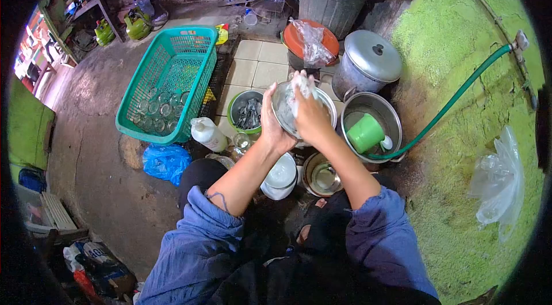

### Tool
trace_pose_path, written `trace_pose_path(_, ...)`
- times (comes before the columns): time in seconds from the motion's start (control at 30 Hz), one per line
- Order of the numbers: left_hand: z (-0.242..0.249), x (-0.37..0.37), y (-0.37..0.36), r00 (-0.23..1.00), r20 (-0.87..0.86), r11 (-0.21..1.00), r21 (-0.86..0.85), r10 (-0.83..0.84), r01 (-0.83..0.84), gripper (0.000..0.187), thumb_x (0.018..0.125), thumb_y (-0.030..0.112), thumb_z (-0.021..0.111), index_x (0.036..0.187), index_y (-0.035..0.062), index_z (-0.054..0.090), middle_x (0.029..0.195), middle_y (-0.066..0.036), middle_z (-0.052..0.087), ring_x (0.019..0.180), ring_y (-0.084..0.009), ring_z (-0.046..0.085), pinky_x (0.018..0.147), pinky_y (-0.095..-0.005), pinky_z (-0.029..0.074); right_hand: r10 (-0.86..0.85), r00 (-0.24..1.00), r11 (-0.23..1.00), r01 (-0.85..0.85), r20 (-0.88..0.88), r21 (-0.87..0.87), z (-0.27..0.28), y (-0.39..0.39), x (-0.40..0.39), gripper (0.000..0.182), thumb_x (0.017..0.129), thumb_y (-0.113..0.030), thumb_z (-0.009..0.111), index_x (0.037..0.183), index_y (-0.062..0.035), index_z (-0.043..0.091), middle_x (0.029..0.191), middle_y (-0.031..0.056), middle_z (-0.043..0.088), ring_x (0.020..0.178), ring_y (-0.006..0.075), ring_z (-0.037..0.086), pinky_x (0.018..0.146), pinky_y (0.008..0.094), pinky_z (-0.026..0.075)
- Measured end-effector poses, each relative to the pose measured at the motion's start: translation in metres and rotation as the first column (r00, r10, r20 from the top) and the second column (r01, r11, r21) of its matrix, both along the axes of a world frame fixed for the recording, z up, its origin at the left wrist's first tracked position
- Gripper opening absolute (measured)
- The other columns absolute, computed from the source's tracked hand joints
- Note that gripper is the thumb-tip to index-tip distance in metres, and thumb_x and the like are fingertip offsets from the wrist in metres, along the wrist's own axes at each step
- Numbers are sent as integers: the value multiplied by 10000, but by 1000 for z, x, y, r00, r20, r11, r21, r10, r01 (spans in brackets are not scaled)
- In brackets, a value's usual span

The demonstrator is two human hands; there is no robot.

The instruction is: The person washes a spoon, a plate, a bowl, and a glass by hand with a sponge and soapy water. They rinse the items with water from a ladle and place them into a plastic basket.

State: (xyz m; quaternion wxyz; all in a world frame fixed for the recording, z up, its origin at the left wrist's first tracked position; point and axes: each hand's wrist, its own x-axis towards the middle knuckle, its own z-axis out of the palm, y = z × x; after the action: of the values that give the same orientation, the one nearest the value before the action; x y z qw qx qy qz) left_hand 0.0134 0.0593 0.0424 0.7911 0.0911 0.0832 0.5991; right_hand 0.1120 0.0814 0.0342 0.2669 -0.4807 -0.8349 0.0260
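Left hand [275,124]: half curled, palm and thumb side against the near-left edge of a metal bowl [283,105], fingers running up its left side. Holds the bowl tipped, opening towards the wearer.

Right hand [309,114]: bent over the bowl from the right, fingers inside, covered by white lather [301,87]. Cannot tell whether a sponge or cloth is under the lather, nor how tightly the fingers close.

Bowl is off the ground, between both hands, in front of the wearer's knees and above the ground-level clutter.

Left of the bowl, just beside the left hand: green-rimmed tub [232,112] with cutlery [249,114] in it. Further left, white bottle [208,134], leaning a little; then teal basket [122,121], glasses [164,110] grouped at its near end. Blue bag [167,163] lies on the floor by the basket's near end.

Below the forearms: white dish [282,172] and, to its right, a metal pan [309,178].

Right of the bowl: open pot [393,116], green mug [365,133] tilted inside, green hose [454,99] running from the wall to the pot's near side. Behind it, lidded pot [368,77].
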Motion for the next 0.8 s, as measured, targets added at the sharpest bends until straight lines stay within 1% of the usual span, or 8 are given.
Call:
trace_pose_path(0.1,-13,-3,-1,999,-27,995,-92,-44,42,688,788,658,450,1185,99,506,1169,-163,558,1043,-355,561,915,-582,404,135,884,837,-344,-448,-426,-4,-8,-8,529,873,-121,482,1374,-17,351,1249,291,485,1159,414,477,967,449,377)
trace_pose_path(0.17,-19,-5,3,999,19,993,-117,-25,27,702,751,691,484,1108,88,508,1059,-187,574,965,-374,581,848,-624,423,262,860,820,-437,-438,-370,-1,-13,-6,537,912,-236,484,1388,-36,336,1135,288,551,1042,441,535,914,462,394)
trace_pose_path(0.23,-19,-9,8,992,126,994,-103,-8,21,691,764,680,467,1160,114,503,1175,-230,541,1070,-425,512,940,-561,384,254,932,809,-352,-260,-471,37,-26,-5,520,933,-276,469,1374,-22,365,1298,223,491,1192,351,478,981,371,369)
trace_pose_path(0.3,-18,-9,9,993,115,993,-114,5,8,663,779,666,458,1151,121,513,1158,-228,551,1069,-420,513,942,-550,387,279,943,813,-333,-183,-477,36,-21,-5,565,929,-368,475,1381,-45,368,1329,217,464,1210,361,459,995,380,362)
trace_pose_path(0.37,-16,-4,10,992,70,986,-139,101,-90,632,801,638,445,1143,112,523,1169,-235,552,1087,-420,507,951,-541,384,145,989,989,-144,16,-29,14,-13,-7,600,922,-428,472,1380,-54,373,1360,215,430,1231,382,430,1015,394,347)
trace_pose_path(0.5,-31,-9,10,918,338,970,187,-209,153,591,831,603,418,1130,108,539,1195,-244,546,1094,-419,508,948,-542,383,252,948,951,-280,-195,-132,16,-16,-9,715,885,-480,506,1354,38,351,1348,262,408,1218,403,432,997,430,370)
trace_pose_path(0.67,-41,-11,12,986,110,992,36,-126,123,711,854,634,376,1212,38,522,1254,-238,523,1138,-410,502,1001,-560,353,321,899,912,-378,-298,-159,12,-17,-6,344,798,-234,636,1106,-82,622,943,231,637,868,391,620,787,448,485)
trace_pose_path(0.8,-14,-25,16,1000,-13,998,-69,-3,2,700,862,627,407,1201,29,539,1183,-206,580,1065,-357,571,969,-485,423,367,895,896,-413,-255,-164,32,-15,7,266,830,-179,604,1056,-50,659,1020,211,642,926,364,627,819,398,495)
